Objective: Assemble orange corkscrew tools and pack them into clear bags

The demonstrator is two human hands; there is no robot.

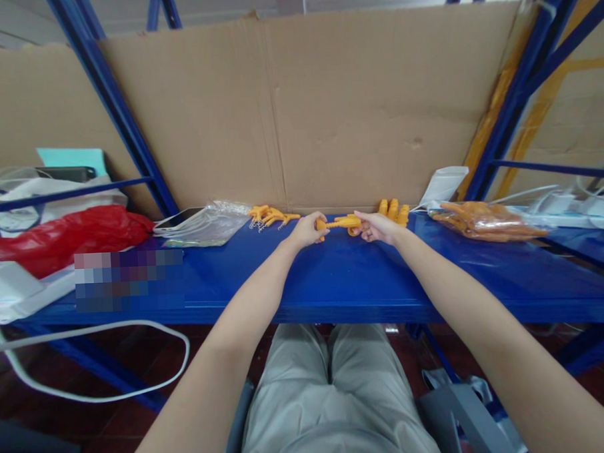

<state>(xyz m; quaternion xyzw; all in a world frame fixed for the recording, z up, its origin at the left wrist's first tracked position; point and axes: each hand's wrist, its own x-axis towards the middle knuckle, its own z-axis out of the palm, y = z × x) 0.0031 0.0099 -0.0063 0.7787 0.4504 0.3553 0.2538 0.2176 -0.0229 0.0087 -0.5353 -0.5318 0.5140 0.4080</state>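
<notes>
Over the middle of the blue table, my left hand (306, 230) pinches the left end of a slender yellow-orange plastic piece (339, 222). At the opposite end my right hand (378, 227) is closed on its wider part. The piece lies level between both hands, and its exact kind is too small to make out. Just beyond my left hand rests a cluster of yellow pieces with thin silvery twisted ends (267, 216). Behind my right hand are several rounded yellow pieces (394, 210), partly hidden by that hand.
To the left are a clear plastic bag (214, 223), a red bag (77, 233) and a white cable (114, 398). A bag of orange pieces (486, 220) lies to the right. Cardboard (357, 104) and blue posts (119, 107) bound the blue tabletop (344, 281).
</notes>
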